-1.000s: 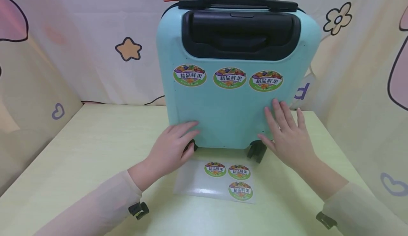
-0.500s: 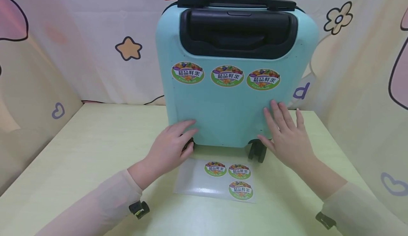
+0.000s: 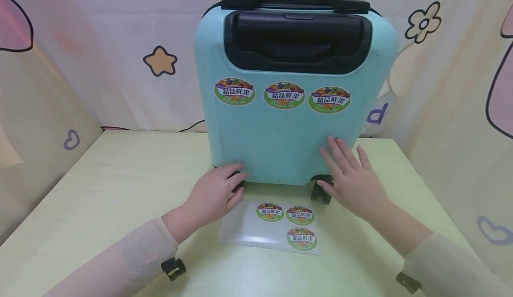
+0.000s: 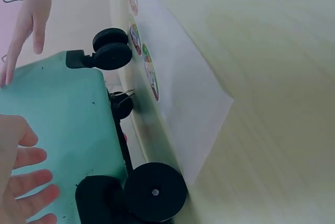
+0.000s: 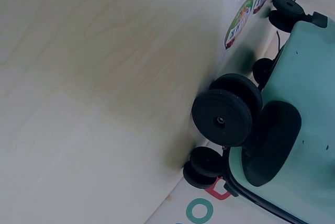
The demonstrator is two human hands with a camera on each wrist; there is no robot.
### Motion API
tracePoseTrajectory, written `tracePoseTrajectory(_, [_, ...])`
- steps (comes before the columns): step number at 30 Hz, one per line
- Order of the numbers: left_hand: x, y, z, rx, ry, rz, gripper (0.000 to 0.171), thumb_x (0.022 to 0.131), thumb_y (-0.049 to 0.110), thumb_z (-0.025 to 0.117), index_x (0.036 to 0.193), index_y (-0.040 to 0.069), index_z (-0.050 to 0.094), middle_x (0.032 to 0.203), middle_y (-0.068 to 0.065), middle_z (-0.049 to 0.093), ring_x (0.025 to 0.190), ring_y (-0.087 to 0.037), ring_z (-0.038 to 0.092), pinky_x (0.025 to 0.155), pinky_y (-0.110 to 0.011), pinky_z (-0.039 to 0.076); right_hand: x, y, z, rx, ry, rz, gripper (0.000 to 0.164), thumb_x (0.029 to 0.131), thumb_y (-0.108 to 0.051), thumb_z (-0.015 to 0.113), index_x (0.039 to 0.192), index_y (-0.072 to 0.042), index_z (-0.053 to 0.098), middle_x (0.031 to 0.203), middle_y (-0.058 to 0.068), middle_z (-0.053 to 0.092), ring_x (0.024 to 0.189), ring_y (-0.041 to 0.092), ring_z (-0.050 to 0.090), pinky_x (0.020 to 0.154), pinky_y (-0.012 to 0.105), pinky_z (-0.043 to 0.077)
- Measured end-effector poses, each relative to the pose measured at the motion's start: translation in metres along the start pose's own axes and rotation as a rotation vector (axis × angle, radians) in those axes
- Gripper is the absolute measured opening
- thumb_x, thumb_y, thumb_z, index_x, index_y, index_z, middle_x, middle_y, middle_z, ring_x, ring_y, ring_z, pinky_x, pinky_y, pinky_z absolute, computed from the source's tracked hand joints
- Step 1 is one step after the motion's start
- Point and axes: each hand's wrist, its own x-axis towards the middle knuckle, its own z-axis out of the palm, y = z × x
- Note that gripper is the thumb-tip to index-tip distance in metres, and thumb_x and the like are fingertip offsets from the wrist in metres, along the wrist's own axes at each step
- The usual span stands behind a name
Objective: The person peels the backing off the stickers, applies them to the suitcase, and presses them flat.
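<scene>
A mint-green suitcase (image 3: 276,145) stands upright on its black wheels, a black handle panel across its upper part. Three oval fruit stickers (image 3: 284,95) run in a row over its front. My left hand (image 3: 212,193) is at its lower left corner, fingers loosely bent near the front wheel (image 4: 155,191); the left wrist view shows those fingers spread over the shell. At the lower right, my right hand (image 3: 353,179) lies with extended fingers against the shell, thumb in front of the right wheel (image 5: 222,118). Neither hand grips anything.
A glossy sticker sheet (image 3: 252,232) lies on the pale wooden table (image 3: 120,190) in front of the suitcase, with three oval stickers left at its right side. A printed curtain (image 3: 112,56) hangs behind the table and at both sides.
The suitcase has shifted slightly left. My right hand has slid left and down along its shell, its thumb now over the wheel. My left hand has dropped a little.
</scene>
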Motion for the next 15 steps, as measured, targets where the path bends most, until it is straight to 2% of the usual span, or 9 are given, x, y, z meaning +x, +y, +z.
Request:
tracePoseTrajectory(5, [-0.004,0.002,0.005,0.006,-0.057,-0.003,0.024,0.082,0.014,0.064,0.103,0.004,0.067,0.108,-0.009,0.062,0.097,-0.024,0.061,0.083,-0.035,0.049,-0.001,-0.006,0.007,0.091,0.026,-0.122,0.065,0.099,-0.049,0.023,0.132,0.002,0.047,0.144,0.021,0.034,0.13,0.036,0.034,0.097,0.061,0.03])
tracePoseTrajectory(12, [-0.007,0.005,0.01,0.005,-0.138,-0.023,0.024,0.083,0.017,0.064,0.104,0.005,0.068,0.106,-0.007,0.063,0.095,-0.021,0.062,0.082,-0.034,0.049,-0.001,-0.023,0.01,0.25,-0.039,-0.207,0.062,0.099,-0.046,0.028,0.131,0.004,0.047,0.135,0.02,0.046,0.118,0.035,0.049,0.091,0.05,0.042])
tracePoseTrajectory(15, [-0.008,0.008,0.012,0.0,-0.184,-0.03,0.025,0.084,0.018,0.063,0.105,0.005,0.068,0.106,-0.007,0.063,0.094,-0.021,0.062,0.08,-0.034,0.05,-0.001,-0.031,0.01,0.285,-0.094,-0.207,0.054,0.096,-0.04,0.047,0.128,0.003,0.051,0.129,0.017,0.053,0.109,0.032,0.057,0.086,0.045,0.047])
